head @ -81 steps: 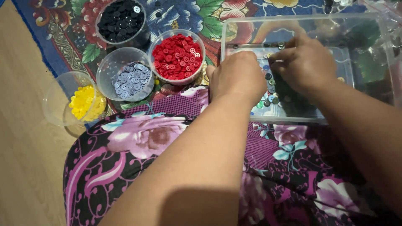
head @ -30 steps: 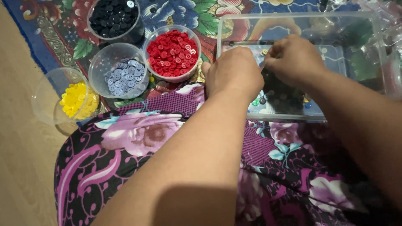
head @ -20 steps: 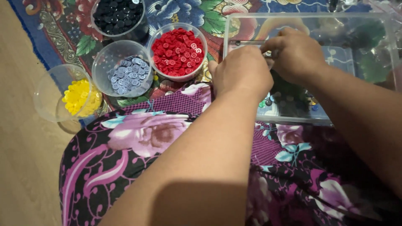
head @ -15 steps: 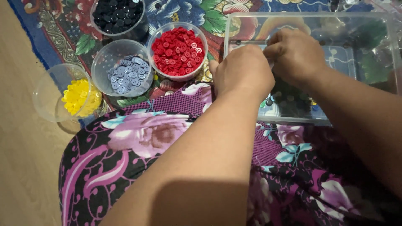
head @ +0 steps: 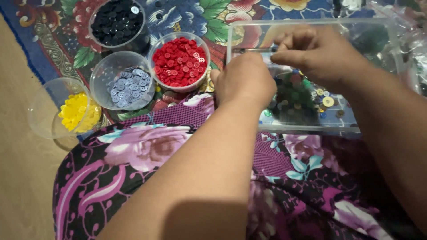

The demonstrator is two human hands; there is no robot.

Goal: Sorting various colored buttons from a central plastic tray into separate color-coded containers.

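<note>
Mixed buttons (head: 307, 95) sit in the clear box (head: 249, 31) under both hands. Right hand (head: 324, 55) looks pinched, left hand (head: 244, 80) curled, contents unclear. A knock could spill buttons lapward.

No labels, signs or screens show. The nearest things to packages are plain containers: a clear rectangular plastic box (head: 311, 26) at upper right (mixed coloured buttons inside), and four round clear tubs on the patterned rug at left, holding black (head: 116, 21), red (head: 179, 60), grey-blue (head: 126, 84) and yellow (head: 76, 111) buttons.
</note>
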